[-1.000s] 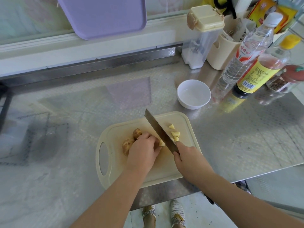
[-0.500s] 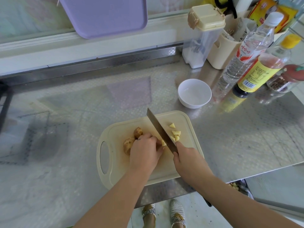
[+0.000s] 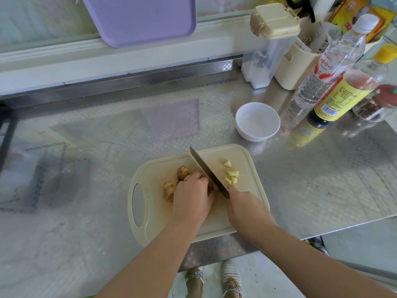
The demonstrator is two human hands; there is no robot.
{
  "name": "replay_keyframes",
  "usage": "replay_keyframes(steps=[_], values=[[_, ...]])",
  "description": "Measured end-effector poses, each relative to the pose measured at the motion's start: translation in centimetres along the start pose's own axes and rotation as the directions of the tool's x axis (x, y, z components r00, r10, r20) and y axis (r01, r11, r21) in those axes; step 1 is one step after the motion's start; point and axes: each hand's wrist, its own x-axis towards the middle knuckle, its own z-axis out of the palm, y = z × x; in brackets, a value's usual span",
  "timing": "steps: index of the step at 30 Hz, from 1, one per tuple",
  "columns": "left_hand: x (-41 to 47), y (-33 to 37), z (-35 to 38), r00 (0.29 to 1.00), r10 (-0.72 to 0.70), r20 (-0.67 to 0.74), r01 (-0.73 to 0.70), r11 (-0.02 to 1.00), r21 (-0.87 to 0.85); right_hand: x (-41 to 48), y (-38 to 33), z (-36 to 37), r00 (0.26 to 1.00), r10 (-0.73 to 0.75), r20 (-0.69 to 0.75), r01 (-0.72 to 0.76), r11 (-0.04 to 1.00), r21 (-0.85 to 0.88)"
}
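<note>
A knobbly brown ginger root [image 3: 171,187] lies on a cream cutting board [image 3: 247,160] near the steel counter's front edge. My left hand [image 3: 192,198] holds the root down with curled fingers, covering its right end. My right hand [image 3: 245,208] grips the handle of a knife [image 3: 204,168], whose blade stands on the board right beside my left fingers. Several pale yellow cut pieces [image 3: 232,176] lie to the right of the blade.
A white bowl [image 3: 257,121] stands just behind the board. At the back right stand a clear bottle [image 3: 328,69], a yellow-labelled sauce bottle [image 3: 345,91], a spice jar [image 3: 373,106], a lidded container [image 3: 268,46] and a cream holder [image 3: 294,65]. A purple board [image 3: 141,18] leans at the back.
The blade has shifted slightly left along the ginger, close against my left fingers. Both hands stay in the same place on the board.
</note>
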Motion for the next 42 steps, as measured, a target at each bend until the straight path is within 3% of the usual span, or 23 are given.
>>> replay_keyframes(steps=[11, 14, 18, 23, 25, 27, 29, 30, 33, 35, 42], values=[[1.1, 1.0, 0.0, 1.000, 0.003, -0.016, -0.002, 0.998, 0.067, -0.7, 1.8, 0.3, 0.999, 0.007, -0.031, -0.005, 0.998, 0.059], [1.7, 1.5, 0.1, 1.000, 0.022, -0.012, -0.021, 0.998, 0.050, -1.2, 2.7, -0.5, 0.999, 0.025, -0.048, -0.017, 0.990, 0.143], [2.5, 2.4, 0.6, 0.998, 0.059, 0.021, -0.059, 0.998, -0.005, -1.0, 3.1, -2.7, 0.988, -0.004, -0.155, 0.038, 0.974, 0.222], [2.5, 2.2, -0.7, 0.994, 0.032, 0.104, -0.015, 0.988, -0.152, -0.1, 4.4, -4.7, 0.964, -0.053, -0.259, 0.099, 0.981, 0.169], [1.8, 1.4, -2.6, 0.997, -0.074, -0.025, 0.061, 0.937, -0.345, -0.1, 5.1, -5.1, 0.960, -0.087, -0.267, 0.121, 0.987, 0.111], [1.0, 0.4, -5.2, 0.945, -0.189, -0.267, 0.042, 0.879, -0.476, -0.1, 5.7, -5.2, 0.954, -0.138, -0.267, 0.150, 0.988, 0.026], [0.9, 0.0, -7.7, 0.892, -0.181, -0.413, -0.033, 0.887, -0.460, -0.1, 6.2, -5.3, 0.942, -0.190, -0.276, 0.181, 0.982, -0.055], [1.1, 0.2, -8.7, 0.901, -0.120, -0.418, -0.076, 0.903, -0.423, -0.1, 6.4, -5.3, 0.936, -0.217, -0.279, 0.195, 0.975, -0.103], [2.0, 1.7, -9.6, 0.968, 0.191, -0.164, -0.230, 0.936, -0.267, 0.0, 6.6, -5.5, 0.926, -0.276, -0.257, 0.226, 0.952, -0.207], [2.0, 2.8, -8.9, 0.939, 0.343, 0.032, -0.334, 0.928, -0.165, -0.1, 6.7, -5.6, 0.925, -0.294, -0.240, 0.234, 0.940, -0.246], [1.9, 3.8, -5.3, 0.872, 0.440, 0.215, -0.414, 0.897, -0.155, -0.7, 6.4, -6.1, 0.920, -0.332, -0.207, 0.259, 0.914, -0.312]])
